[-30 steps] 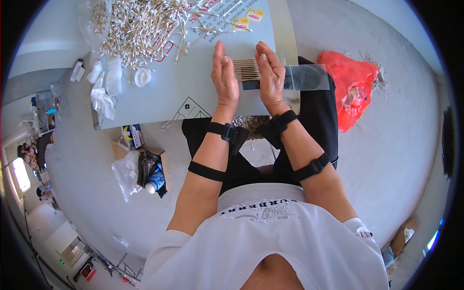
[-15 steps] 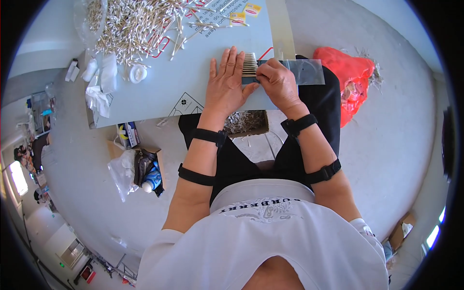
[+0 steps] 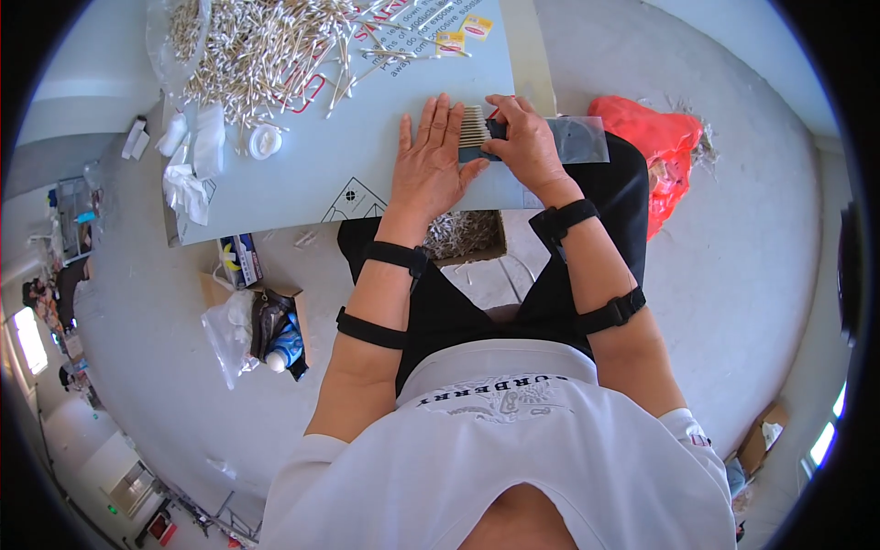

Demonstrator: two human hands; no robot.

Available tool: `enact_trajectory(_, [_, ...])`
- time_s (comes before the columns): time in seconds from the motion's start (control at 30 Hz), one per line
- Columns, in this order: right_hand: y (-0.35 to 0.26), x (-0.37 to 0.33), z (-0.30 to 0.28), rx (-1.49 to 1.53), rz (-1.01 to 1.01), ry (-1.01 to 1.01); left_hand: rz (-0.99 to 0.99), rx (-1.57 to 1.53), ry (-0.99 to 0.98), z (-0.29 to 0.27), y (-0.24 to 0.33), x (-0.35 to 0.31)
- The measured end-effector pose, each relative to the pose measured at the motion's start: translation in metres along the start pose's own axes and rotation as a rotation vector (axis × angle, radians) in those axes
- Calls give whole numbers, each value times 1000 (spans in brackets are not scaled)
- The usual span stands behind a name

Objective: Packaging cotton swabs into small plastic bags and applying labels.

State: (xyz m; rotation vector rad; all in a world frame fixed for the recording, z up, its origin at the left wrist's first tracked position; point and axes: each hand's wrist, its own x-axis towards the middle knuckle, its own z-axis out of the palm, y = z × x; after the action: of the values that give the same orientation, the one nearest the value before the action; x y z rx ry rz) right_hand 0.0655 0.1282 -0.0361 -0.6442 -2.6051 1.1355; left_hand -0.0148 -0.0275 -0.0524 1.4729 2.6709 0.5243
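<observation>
A row of cotton swabs [image 3: 473, 128] lies side by side at the table's near right part, on or in a flat clear plastic sleeve [image 3: 585, 139]. My left hand [image 3: 427, 160] lies flat beside the row's left end, fingers stretched out, thumb reaching toward the sleeve's near edge. From the right, my right hand [image 3: 529, 148] grips across the sleeve, thumb at the near side and fingers curled at the far side; a dark patch shows between them. The sleeve's free end sticks out past the table edge over my leg. My palm hides part of the sleeve.
A big heap of loose cotton swabs [image 3: 261, 55] covers the table's far left. Close by are a round white container [image 3: 265, 142], crumpled white plastic [image 3: 188, 191] and small yellow packets [image 3: 451, 41]. Below stand a carton of swabs [image 3: 466, 236] and a red bag [image 3: 632, 124].
My right hand's fingers have spread from a tight pinch to a wider grip across the sleeve. The sleeve's free end has shifted slightly left. My left hand stays nearly still.
</observation>
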Motion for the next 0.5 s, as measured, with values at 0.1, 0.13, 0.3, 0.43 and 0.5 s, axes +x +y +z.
enact_trajectory(0.1, [2, 0, 6, 169, -94, 91, -4, 1, -7, -1, 0, 0])
enact_trajectory(0.13, [2, 0, 9, 305, -157, 196, -5, 2, -13, -2, 0, 1])
enact_trajectory(0.3, [-13, -4, 50, 694, -65, 307, -2, 37, -16, 0, 3, 2])
enact_trajectory(0.43, [-8, -2, 52, 600, -72, 268, -26, 38, -52, 0, 3, 3])
enact_trajectory(0.5, [-3, -4, 44, 616, -55, 211, -27, 43, -57, -1, 4, 1])
